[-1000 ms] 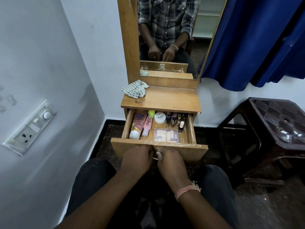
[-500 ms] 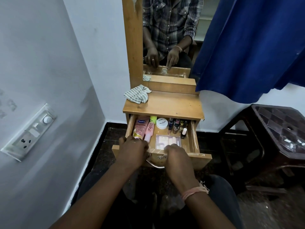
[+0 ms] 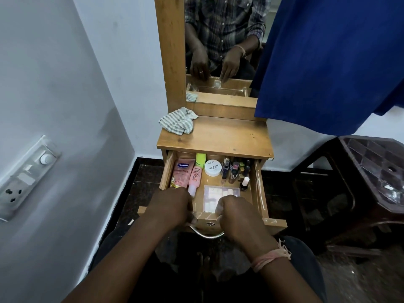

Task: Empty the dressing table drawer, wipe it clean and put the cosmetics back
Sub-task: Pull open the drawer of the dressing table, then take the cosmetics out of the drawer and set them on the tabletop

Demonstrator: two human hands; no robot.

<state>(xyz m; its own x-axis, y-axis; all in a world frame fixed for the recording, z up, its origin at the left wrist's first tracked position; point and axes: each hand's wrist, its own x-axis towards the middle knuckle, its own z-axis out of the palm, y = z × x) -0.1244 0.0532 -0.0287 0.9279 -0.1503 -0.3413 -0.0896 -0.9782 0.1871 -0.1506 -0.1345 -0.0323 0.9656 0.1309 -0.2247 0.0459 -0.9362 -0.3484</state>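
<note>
Both hands, left hand (image 3: 172,206) and right hand (image 3: 238,215), fingers curled over the drawer front (image 3: 273,223); pulling evenly would avoid toppling the nail polish bottles (image 3: 236,171).

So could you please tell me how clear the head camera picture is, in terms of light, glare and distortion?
Head view: dim overall, the floor and lap near black; the open drawer and its cosmetics read sharply, down to the jar label; glare shows on the tape along the drawer front; wide-angle bending tilts the wall and socket plate; the hands are slightly soft.
</note>
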